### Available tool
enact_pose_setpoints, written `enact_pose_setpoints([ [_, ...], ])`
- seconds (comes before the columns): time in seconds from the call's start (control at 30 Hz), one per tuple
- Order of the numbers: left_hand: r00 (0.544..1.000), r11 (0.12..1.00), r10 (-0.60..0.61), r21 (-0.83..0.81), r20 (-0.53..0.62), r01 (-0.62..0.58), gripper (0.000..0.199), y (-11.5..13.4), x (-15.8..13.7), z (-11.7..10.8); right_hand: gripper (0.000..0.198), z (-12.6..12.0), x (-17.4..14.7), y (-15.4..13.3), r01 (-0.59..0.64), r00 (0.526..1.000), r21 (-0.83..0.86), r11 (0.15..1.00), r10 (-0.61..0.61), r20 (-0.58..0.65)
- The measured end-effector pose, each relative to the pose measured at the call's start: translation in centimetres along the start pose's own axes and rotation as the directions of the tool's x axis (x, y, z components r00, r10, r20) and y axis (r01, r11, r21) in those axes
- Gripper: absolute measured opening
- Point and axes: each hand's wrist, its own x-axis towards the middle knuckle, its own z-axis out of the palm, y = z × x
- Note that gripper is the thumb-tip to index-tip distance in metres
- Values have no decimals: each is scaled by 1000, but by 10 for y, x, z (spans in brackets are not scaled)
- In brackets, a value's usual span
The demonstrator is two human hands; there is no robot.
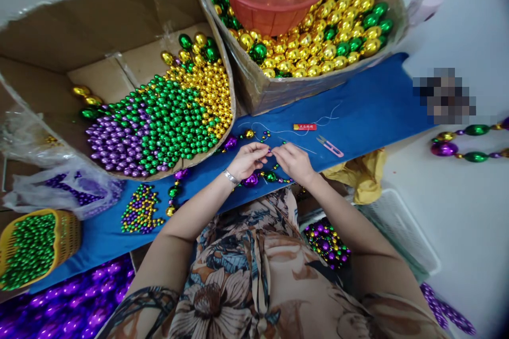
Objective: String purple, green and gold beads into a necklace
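Observation:
A small purple bead point(270, 151) shows between the fingertips of my two hands. My left hand point(251, 161), with a metal watch at the wrist, pinches it from the left. From the right, the fingers of my right hand point(293, 163) are closed at the same bead; any thread there is too fine to make out. Just below lie a large purple bead point(251, 179) and a green bead point(271, 176) on a strand, partly hidden by my hands. Above my left hand are another purple bead point(230, 142) and a gold bead point(249, 133).
Pink thread snips point(331, 146) and a red lighter-like item point(305, 127) lie on the blue cloth point(358, 98) by loose white thread. Behind stand two cardboard boxes of beads, one holding a red basket point(274, 13). A yellow basket point(67, 233) of green beads is at left.

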Motion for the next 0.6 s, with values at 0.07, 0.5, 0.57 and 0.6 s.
enact_pose_setpoints([
  [0.07,1000,1000,2,8,-10,-1,45,0,0,0,29,-1,0,0,14,999,-69,997,-11,40],
  [0.5,995,998,32,60,-91,-26,43,-1,1,8,30,-3,1,-4,-6,999,-76,997,8,31],
  [0.57,996,997,41,73,-73,-35,43,0,0,8,30,-2,0,-2,-13,999,-58,998,15,29],
  [0.6,997,996,48,79,-64,-43,44,0,-1,8,29,-2,0,-1,-14,1000,-48,999,15,25],
])
